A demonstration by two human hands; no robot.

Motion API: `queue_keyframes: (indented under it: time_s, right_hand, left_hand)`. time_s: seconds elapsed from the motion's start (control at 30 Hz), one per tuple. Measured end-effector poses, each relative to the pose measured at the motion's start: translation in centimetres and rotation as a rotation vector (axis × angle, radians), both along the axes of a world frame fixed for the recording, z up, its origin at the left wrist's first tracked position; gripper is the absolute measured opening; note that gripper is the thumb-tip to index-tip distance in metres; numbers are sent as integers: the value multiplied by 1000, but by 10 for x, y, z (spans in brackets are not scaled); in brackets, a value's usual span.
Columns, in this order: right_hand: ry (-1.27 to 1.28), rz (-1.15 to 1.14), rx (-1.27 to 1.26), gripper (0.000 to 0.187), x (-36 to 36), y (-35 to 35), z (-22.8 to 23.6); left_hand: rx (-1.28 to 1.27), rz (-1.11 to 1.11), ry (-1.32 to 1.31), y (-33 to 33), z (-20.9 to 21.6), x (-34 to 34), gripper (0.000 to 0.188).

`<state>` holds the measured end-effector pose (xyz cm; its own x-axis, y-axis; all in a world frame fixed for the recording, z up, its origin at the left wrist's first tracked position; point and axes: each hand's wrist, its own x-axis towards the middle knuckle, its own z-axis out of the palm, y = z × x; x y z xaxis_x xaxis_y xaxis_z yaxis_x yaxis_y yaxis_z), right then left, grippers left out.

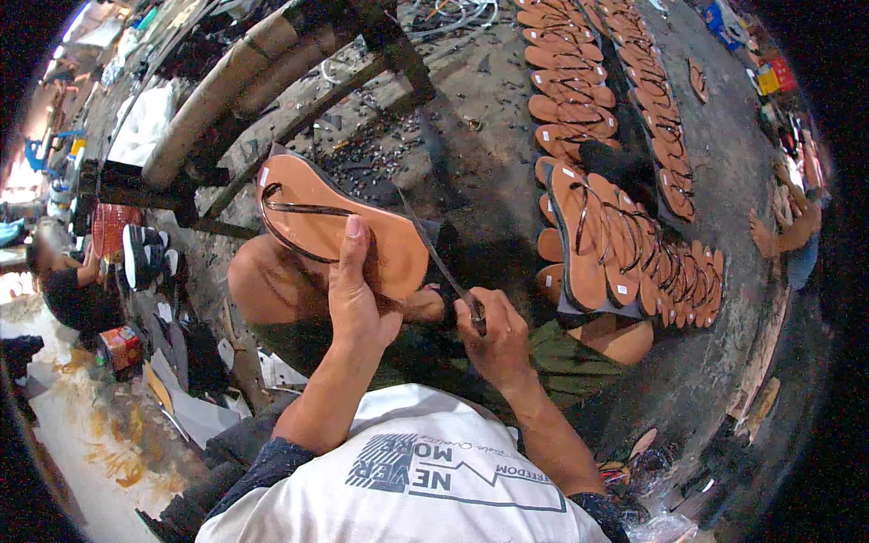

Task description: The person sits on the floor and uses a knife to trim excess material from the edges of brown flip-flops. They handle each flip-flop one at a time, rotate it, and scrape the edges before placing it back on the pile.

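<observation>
In my left hand (360, 294) is a tan sandal (389, 249) with thin dark straps, my thumb pressed on its footbed and the fingers hidden beneath. Its strapped end points up and to the left. My right hand (493, 335) is closed around the handle of a knife (438, 256). The long, narrow blade slants up and left alongside the sandal's right edge; whether it touches the sole I cannot tell. Just right of my right hand, a row of similar sandals (584, 244) leans together, footbeds showing, beside my knee.
Two long rows of sandals (566, 54) run away across the floor at the far right. A wooden frame (262, 86) stands ahead on the left, with dark scraps (362, 154) scattered beneath. Another person (77, 281) sits at the left; someone's arm (792, 231) shows at the right.
</observation>
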<state>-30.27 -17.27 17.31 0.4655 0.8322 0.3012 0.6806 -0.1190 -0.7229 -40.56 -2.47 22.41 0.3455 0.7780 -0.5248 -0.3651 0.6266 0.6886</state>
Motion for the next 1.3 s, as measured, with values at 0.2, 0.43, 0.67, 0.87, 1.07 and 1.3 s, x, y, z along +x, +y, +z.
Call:
queue_keyframes:
  time_s: [0.2,0.43,0.67,0.87,1.07,1.3]
  right_hand:
    - [134,59,-170,33,5,13,21]
    - [196,331,-275,30,13,42,35]
    - [178,479,-269,42,22,48,26]
    - [105,276,-54,29,-9,121,1]
    - [711,305,220,24,34,236,-68]
    - [991,283,57,43,22,133,55]
  left_hand:
    - [85,16,-33,-9,-24,-24,35]
    - [137,-5,295,-28,-42,-50,38]
    - [67,-15,215,-18,-15,-56,50]
    - [136,-24,214,-11,-6,-48,46]
    - [235,-251,149,-37,-29,-61,60]
    - [445,-494,216,-12,-28,-76,63]
